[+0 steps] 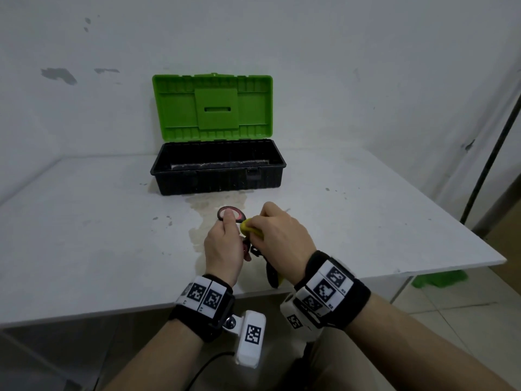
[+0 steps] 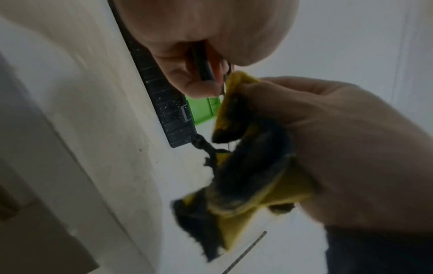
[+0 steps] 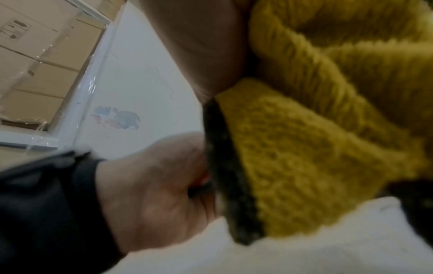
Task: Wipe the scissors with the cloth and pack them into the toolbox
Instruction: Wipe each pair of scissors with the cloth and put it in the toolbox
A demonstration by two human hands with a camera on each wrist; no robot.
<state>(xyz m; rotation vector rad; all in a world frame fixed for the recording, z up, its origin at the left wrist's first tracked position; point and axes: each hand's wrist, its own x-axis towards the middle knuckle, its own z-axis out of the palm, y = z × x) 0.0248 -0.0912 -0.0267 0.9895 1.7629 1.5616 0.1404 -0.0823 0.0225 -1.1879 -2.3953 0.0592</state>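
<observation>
Fingers of the left hand (image 1: 222, 246) are curled round the handles of the scissors (image 1: 229, 214), one red-lined loop standing clear above the knuckles, while the right hand (image 1: 277, 235) bunches the yellow cloth (image 1: 248, 225) against the metal just beside those handles. Both hover over the near part of the white table (image 1: 84, 235), well apart from the toolbox (image 1: 217, 167), which sits open against the wall with its green lid (image 1: 212, 107) upright. Wiping is the step in hand, I judge; packing has not begun. Next, the cloth likely needs to run the length of the blades, then let go so the left hand can carry the scissors forward into the black tray. From the head view the blades are hidden by the hands. The left wrist view adds that the cloth (image 2: 246, 166) has a dark backing and hangs in folds below the right fist; the right wrist view shows only its knitted texture close up, blurred.
</observation>
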